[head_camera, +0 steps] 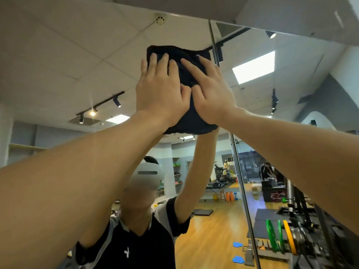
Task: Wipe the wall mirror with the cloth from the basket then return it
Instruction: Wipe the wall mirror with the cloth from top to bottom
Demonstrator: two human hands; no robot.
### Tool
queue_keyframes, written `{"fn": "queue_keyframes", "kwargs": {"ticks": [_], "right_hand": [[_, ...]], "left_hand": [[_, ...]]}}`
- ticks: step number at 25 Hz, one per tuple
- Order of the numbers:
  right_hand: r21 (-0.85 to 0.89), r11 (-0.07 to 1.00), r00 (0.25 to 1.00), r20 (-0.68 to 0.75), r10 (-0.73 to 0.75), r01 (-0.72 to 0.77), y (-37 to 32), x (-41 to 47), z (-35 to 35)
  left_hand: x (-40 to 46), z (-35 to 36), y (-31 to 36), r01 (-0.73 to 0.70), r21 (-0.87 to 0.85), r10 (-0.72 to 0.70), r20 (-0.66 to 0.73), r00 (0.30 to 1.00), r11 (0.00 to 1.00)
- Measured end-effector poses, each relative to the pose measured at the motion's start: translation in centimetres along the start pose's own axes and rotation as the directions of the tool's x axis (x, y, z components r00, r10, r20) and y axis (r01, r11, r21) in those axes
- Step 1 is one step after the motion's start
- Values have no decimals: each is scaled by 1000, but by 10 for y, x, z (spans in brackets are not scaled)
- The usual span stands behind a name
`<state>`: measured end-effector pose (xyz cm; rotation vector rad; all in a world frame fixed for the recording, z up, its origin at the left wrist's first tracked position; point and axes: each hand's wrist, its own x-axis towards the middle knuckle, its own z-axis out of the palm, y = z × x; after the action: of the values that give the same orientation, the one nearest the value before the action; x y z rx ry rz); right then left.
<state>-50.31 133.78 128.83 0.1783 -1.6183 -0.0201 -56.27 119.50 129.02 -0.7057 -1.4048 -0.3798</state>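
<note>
With both hands, left hand (pixel 160 90) and right hand (pixel 210 94), spread flat and pressing the dark cloth (pixel 179 53) against the wall mirror (pixel 77 61) near its top edge, uneven pressure risks the ungripped cloth sliding down and dropping.

a dark folded cloth (pixel 179 61) lies flat against the wall mirror (pixel 58 55), high up near its top edge.

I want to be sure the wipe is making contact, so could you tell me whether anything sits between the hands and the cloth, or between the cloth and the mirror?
Nothing visible does: left hand and right hand press the cloth flat against the mirror.
</note>
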Motion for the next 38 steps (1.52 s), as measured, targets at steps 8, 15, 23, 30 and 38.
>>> {"fn": "queue_keyframes", "kwargs": {"ticks": [8,15,23,30,38], "right_hand": [[-49,999,1000,-6,9,-10,53,-10,-24],[-43,999,1000,-18,12,-13,55,-26,-22],[-54,998,999,-16,34,-35,55,-92,-23],[-90,992,996,-32,81,-83,45,-96,-19],[-104,986,992,-3,128,-128,26,-97,-17]], "left_hand": [[11,26,52,-9,10,9,-17,1000,1000],[-7,26,57,-8,-48,6,-35,999,999],[-60,26,74,-95,-92,94,-12,995,991],[-63,23,62,-178,-120,182,22,983,977],[-65,13,52,-218,-110,230,108,967,970]]}}
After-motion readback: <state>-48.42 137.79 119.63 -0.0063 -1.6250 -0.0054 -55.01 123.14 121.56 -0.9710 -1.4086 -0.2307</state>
